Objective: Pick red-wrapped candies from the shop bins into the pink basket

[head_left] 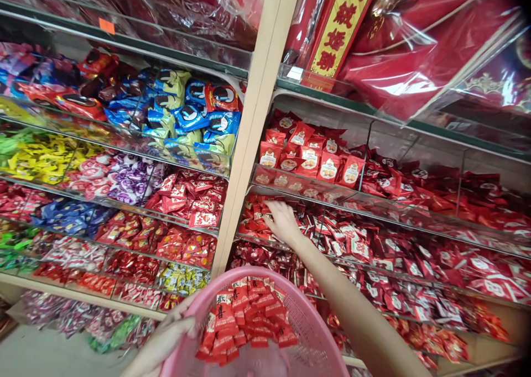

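From my head view, the largest thing in hand is a pink plastic basket with a smooth rounded rim and perforated walls [317, 324], low in the middle. In it lies a loose heap of small red foil-like packets with cream panels and dark characters [244, 316]; a few stand tilted against the far wall. My left hand [172, 327] grips the basket's left rim, thumb over the top, the other fingers mostly hidden. My right hand [282, 221] reaches into a shelf compartment of similar-looking red packets [253, 211]; its fingers are bent down among them, and I cannot tell whether they hold any.

The picture's bottom edge cuts off the basket's near side. The print on the compartment's packets is too blurred to read.

A pale wooden upright post [244, 128] stands just left of my right hand, and a clear shelf lip [290, 184] runs close above it. Bare pink floor shows in the basket, nearer me than the heap.
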`<state>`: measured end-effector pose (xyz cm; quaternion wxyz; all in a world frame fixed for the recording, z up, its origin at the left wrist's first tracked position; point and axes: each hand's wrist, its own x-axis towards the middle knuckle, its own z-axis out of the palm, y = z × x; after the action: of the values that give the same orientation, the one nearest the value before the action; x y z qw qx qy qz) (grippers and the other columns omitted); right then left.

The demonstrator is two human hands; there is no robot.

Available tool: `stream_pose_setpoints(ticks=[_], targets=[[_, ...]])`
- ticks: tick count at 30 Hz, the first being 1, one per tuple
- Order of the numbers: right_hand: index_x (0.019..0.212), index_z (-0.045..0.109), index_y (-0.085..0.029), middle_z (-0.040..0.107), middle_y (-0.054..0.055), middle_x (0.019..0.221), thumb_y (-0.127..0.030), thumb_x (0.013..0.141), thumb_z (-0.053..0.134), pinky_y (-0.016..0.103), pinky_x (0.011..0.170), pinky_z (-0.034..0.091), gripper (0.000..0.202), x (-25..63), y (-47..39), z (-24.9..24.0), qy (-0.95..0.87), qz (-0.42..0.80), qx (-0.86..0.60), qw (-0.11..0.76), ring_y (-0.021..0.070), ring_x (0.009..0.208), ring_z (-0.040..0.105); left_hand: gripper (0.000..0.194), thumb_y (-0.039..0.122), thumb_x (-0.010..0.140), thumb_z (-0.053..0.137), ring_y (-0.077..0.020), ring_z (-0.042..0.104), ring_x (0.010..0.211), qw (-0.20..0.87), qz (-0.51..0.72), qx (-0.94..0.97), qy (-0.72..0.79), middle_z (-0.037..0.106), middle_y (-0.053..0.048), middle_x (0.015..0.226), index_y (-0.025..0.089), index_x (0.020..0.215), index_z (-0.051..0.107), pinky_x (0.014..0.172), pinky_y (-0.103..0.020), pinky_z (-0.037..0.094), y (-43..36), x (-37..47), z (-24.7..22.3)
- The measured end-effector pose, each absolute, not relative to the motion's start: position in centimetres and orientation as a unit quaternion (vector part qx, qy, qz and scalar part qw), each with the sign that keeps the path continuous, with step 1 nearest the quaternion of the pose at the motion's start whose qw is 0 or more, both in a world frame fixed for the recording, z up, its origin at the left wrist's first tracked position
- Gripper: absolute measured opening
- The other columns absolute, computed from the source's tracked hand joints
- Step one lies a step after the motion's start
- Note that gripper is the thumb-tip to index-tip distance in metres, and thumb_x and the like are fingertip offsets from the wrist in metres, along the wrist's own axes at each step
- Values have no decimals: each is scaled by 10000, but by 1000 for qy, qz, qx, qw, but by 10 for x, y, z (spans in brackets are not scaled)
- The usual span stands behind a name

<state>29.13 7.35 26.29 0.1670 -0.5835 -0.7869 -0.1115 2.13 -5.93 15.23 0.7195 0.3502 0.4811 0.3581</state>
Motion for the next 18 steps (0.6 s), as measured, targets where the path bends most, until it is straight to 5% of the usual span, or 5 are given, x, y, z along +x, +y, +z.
stream_pose_setpoints(ticks=[5,13,18], targets=[[1393,288,-210,384,119,1412,-282,753,615,487,1010,211,723,286,129,268,-778,-109,-611,97,292,1278,299,798,100,488,492,-166,477,637,727,354,314,499,662,16,889,227,1275,525,568,-232,382,-57,21,145],[1257,454,-172,530,142,1274,-310,765,589,464,988,216,528,277,140,265,-755,-111,-643,69,302,1201,396,786,121,485,497,-192,457,758,709,352,320,520,640,30,935,291,1251,537,643,-251,376,-55,20,142],[1308,395,-163,534,147,1271,-487,814,500,517,1004,141,600,266,125,264,-760,-114,-636,70,308,1214,386,799,125,489,482,-198,465,785,721,350,325,502,625,9,1029,253,1277,514,621,-252,380,-52,23,138]])
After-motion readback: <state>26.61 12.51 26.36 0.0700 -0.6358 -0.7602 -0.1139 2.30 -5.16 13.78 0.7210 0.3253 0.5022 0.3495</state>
